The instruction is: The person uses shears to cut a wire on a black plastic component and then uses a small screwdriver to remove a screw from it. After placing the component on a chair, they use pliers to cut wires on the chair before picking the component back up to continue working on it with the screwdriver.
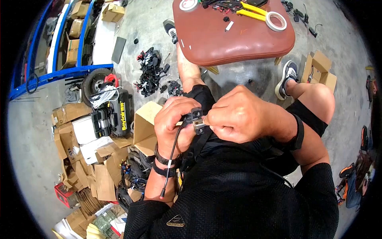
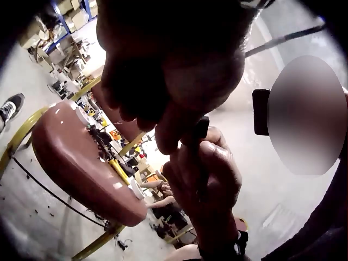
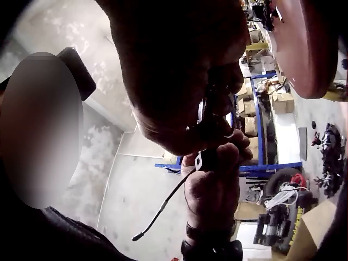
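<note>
While the brown padded tabletop (image 1: pixel 234 46) stands ahead of the fingers and the open carton (image 1: pixel 144 137) sits beyond the left ones, the work itself is held up in front of the body, between the two hands. The right hand (image 1: pixel 242 115) is curled, its thumb and forefinger brought together on a small silvery piece, though most of what lies inside that pinch is hidden. The left hand (image 1: pixel 172 121) wraps its fingers round the back of a black block (image 1: pixel 196 112), thumb along the near side, leaving the face toward the right fingers exposed. That block looks like moulded plastic, so it should be light and stiff, inclined to twist rather than slip when pushed; a hold on its broad sides, close to the worked face, would steady it best. From beside the left thumb a thin black cable (image 1: pixel 173 148) hangs past the wrist toward the body; it seems springy, probably weakest where it leaves the block, so better not used as a handle. Smallest is the silvery piece (image 1: pixel 199 124), just off the right fingertips at the block's face: likely hard and smooth, easy to lose, and best pinched across its flat sides.
</note>
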{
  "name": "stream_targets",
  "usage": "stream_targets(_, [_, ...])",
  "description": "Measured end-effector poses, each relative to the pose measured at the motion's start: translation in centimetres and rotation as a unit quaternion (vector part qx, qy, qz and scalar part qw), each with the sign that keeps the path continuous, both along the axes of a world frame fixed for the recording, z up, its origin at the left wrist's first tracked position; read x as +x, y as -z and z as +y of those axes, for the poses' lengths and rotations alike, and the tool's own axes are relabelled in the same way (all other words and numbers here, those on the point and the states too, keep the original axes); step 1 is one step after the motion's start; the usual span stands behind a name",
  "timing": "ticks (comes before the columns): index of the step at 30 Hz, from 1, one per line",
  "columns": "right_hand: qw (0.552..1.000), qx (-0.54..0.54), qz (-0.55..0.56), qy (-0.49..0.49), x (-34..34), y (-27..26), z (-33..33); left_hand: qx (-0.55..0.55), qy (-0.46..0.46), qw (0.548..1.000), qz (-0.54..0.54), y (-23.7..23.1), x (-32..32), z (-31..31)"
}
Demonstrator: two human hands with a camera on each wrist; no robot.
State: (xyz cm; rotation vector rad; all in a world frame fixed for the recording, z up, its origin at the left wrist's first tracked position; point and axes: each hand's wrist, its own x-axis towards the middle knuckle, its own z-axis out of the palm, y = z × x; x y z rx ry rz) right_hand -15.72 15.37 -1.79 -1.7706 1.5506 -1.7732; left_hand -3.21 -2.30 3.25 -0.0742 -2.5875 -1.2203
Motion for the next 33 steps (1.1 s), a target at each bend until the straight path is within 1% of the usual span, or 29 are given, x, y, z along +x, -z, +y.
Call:
stream_targets(2, [1.0,0.004,0.001,0.0,-0.2,0.0,0.0,-0.021,-0.014,1.0,-0.002,-0.1,0.0,0.2])
stream_targets(5, [1.0,0.014,0.019,-0.003,-0.5,0.0,0.0,-0.038,-0.013,0.999,-0.034,-0.6,-0.3,0.3])
stream_targets(7, [0.999,0.026,0.04,-0.018,-0.9,-0.2,0.2,-0.032,0.008,0.999,-0.04,-0.5,-0.3,-0.1])
stream_targets(8, [0.999,0.025,0.02,-0.02,-0.7,-0.1,0.2,-0.029,0.019,0.998,-0.043,-0.4,-0.3,-0.3])
stream_targets(11, [0.999,0.016,-0.027,-0.025,-0.2,0.0,0.0,-0.066,0.007,0.998,-0.013,-0.4,-0.4,-0.3])
stream_targets(13, [0.999,0.004,-0.041,-0.032,-0.4,-0.3,-0.1,-0.085,-0.025,0.996,-0.01,-0.7,-0.6,0.0])
stream_targets(14, [0.999,0.014,-0.04,-0.02,-0.6,-0.3,0.0,-0.095,-0.041,0.995,-0.007,-0.8,-0.7,0.0])
stream_targets(15, [0.999,0.024,-0.038,-0.007,-0.9,-0.2,0.1,-0.105,-0.036,0.994,0.003,-0.5,-0.6,-0.3])
stream_targets(18, [0.998,0.04,-0.027,0.028,-1.3,-0.2,0.2,-0.154,-0.067,0.985,-0.032,-0.6,-0.7,-0.2])
stream_targets(19, [0.998,0.044,-0.018,0.039,-1.3,-0.1,0.2,-0.176,-0.051,0.983,-0.025,-0.9,-0.8,-0.2])
stream_targets(23, [0.995,0.067,0.009,0.076,-1.4,0.4,0.1,-0.178,-0.052,0.982,-0.022,-1.0,-1.0,0.3])
stream_targets(25, [0.995,0.06,0.019,0.079,-1.5,0.7,0.0,-0.165,-0.067,0.984,-0.018,-0.8,-0.8,0.4])
stream_targets(29, [0.995,0.05,0.038,0.082,-1.6,0.7,0.1,-0.179,-0.085,0.98,-0.033,-0.6,-0.5,0.3])
stream_targets(33, [0.994,0.063,0.051,0.079,-1.5,0.8,0.0,-0.161,-0.087,0.983,-0.036,-0.2,-0.4,0.3])
